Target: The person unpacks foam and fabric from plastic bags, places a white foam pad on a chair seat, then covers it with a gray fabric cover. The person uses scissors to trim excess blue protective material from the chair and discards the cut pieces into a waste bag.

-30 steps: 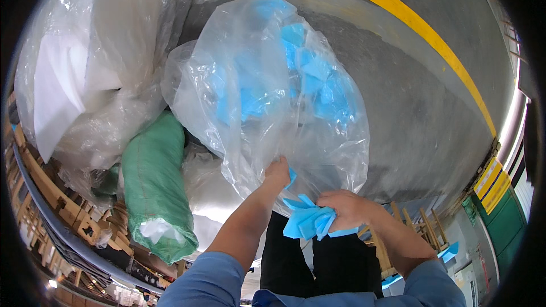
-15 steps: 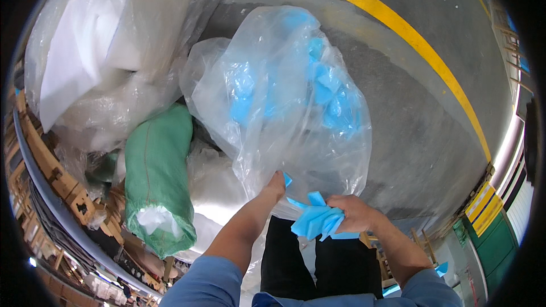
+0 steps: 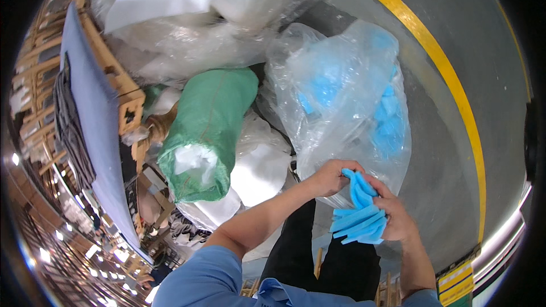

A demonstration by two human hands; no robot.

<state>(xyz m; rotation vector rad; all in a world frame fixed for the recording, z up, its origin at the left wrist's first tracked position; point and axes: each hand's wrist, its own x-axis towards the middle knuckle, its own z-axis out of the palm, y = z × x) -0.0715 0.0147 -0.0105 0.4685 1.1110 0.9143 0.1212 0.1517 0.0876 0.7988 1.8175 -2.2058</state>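
Note:
My right hand (image 3: 395, 213) is closed around a fanned bunch of soft, foam-like blue pieces (image 3: 359, 219). At the top of that bunch, my left hand (image 3: 335, 177) pinches the end of a blue piece, its fingertips almost meeting the right hand's. Just beyond both hands lies a large clear plastic bag (image 3: 341, 119) with more blue pieces (image 3: 389, 116) showing inside it. Some of the bag's near edge is hidden behind my hands and the bunch.
Left of the bag lies a green woven sack (image 3: 213, 108) with white stuffing at its open end. A big plastic-wrapped white bundle (image 3: 227, 23) lies beyond. White material (image 3: 259, 173) sits beside the sack. A yellow line (image 3: 455, 85) curves over the grey floor at right.
My left hand has come over to the blue bunch, and both hands now meet at it. The view has turned, so the bag and sack appear farther right.

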